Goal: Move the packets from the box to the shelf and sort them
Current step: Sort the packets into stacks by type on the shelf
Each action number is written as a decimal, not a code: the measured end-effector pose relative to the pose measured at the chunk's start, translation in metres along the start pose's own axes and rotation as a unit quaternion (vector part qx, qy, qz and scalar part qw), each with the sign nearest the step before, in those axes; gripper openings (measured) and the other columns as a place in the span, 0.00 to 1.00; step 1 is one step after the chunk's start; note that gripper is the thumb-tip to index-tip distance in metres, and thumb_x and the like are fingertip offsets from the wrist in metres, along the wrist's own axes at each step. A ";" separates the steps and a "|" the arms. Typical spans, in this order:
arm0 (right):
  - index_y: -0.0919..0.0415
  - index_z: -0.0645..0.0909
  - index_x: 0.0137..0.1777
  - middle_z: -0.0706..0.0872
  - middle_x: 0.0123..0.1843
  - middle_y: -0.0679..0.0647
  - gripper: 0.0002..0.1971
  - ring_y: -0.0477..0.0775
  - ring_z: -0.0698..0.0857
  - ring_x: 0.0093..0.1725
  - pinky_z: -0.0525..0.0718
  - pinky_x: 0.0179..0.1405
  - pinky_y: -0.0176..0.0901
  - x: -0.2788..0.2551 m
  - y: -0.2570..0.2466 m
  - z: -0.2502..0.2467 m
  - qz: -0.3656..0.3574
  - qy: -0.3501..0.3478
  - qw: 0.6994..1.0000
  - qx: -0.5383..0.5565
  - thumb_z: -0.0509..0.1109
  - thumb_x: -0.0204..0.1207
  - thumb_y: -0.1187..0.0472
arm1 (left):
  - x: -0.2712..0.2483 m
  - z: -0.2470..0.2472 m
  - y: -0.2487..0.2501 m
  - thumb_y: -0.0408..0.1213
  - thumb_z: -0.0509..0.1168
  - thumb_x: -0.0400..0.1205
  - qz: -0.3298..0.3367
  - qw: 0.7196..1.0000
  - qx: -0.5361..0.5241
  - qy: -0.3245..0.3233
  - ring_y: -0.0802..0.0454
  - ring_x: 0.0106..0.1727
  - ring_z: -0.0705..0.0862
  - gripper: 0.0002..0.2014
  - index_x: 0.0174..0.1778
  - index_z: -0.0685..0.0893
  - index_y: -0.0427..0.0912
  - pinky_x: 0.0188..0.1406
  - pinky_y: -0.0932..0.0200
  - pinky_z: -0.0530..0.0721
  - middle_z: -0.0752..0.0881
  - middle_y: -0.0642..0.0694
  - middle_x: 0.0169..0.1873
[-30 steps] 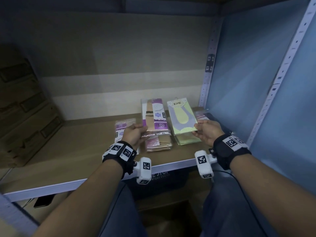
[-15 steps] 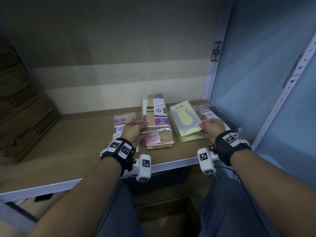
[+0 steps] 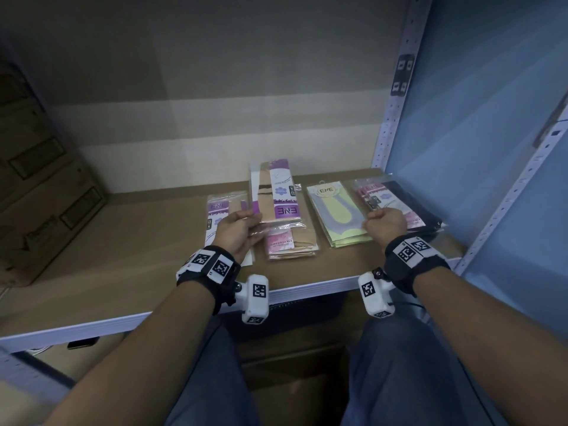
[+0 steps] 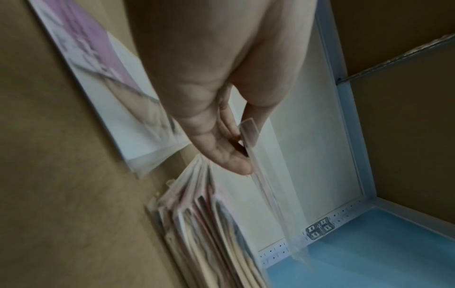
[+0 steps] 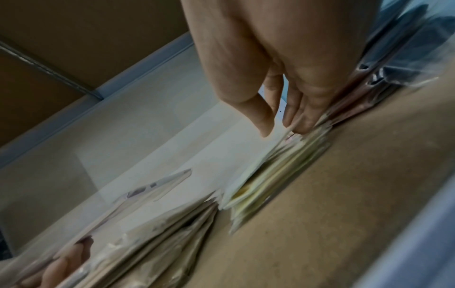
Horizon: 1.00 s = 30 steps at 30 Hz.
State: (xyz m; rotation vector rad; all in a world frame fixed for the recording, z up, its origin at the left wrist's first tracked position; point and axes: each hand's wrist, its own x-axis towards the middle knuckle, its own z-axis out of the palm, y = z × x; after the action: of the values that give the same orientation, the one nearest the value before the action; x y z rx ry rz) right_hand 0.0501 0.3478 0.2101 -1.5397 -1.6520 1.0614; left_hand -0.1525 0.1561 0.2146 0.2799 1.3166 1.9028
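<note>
My left hand point(image 3: 246, 224) pinches a purple-and-beige packet point(image 3: 275, 195) by its near edge and holds it tilted above the beige-pink stack point(image 3: 292, 245). In the left wrist view thumb and fingers point(image 4: 227, 154) clamp the packet's clear edge point(image 4: 268, 193). My right hand point(image 3: 384, 221) rests on the near right corner of the yellow-green packet stack point(image 3: 335, 210). The right wrist view shows straight fingertips point(image 5: 295, 120) touching that stack point(image 5: 270, 175) with the thumb held apart and nothing gripped.
On the brown shelf point(image 3: 123, 241) a purple packet point(image 3: 218, 210) lies at the left and dark packets point(image 3: 408, 204) lie at the far right by the blue side panel point(image 3: 476, 149). Cardboard boxes point(image 3: 40, 195) stand at the left. An open box point(image 3: 292, 367) sits below the shelf.
My right hand has lowered the yellow-green packet onto its stack and let go. The left hand still holds the purple-and-beige packet, now a little lower.
</note>
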 end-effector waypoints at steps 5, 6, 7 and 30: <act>0.60 0.84 0.49 0.86 0.55 0.57 0.10 0.58 0.82 0.56 0.77 0.58 0.43 -0.011 -0.005 -0.004 -0.021 -0.018 0.999 -0.031 0.69 0.71 0.71 | -0.006 0.002 0.000 0.21 0.64 0.80 0.006 1.000 0.002 -0.002 0.45 0.40 0.91 0.10 0.54 0.77 0.34 0.41 0.55 0.91 0.87 0.37 0.49; 0.59 0.84 0.49 0.86 0.55 0.56 0.10 0.58 0.82 0.56 0.77 0.57 0.42 -0.013 -0.006 -0.005 -0.024 -0.022 0.999 -0.036 0.68 0.71 0.71 | -0.007 0.003 0.000 0.21 0.64 0.80 0.006 1.000 0.003 -0.004 0.45 0.39 0.91 0.09 0.54 0.77 0.34 0.40 0.56 0.91 0.87 0.37 0.50; 0.59 0.84 0.49 0.86 0.55 0.56 0.10 0.58 0.83 0.58 0.76 0.57 0.42 -0.015 -0.007 -0.006 -0.029 -0.026 0.998 -0.040 0.68 0.71 0.71 | -0.009 0.004 0.001 0.21 0.64 0.80 0.006 1.000 0.005 -0.005 0.45 0.40 0.91 0.09 0.53 0.77 0.35 0.39 0.56 0.91 0.87 0.36 0.51; 0.65 0.79 0.49 0.86 0.42 0.58 0.05 0.52 0.82 0.35 0.83 0.35 0.42 -0.088 -0.051 0.001 0.002 -0.247 0.948 0.202 0.67 0.76 0.73 | -0.034 0.021 0.013 0.24 0.68 0.77 0.070 0.978 0.195 -0.026 0.41 0.50 0.88 0.16 0.60 0.76 0.34 0.48 0.46 0.89 0.85 0.37 0.52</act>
State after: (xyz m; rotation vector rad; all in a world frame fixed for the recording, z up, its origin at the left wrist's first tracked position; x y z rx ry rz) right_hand 0.0343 0.2612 0.2608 -1.0598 -1.5976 1.7690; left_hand -0.1235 0.1450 0.2433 0.6313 1.6662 1.7229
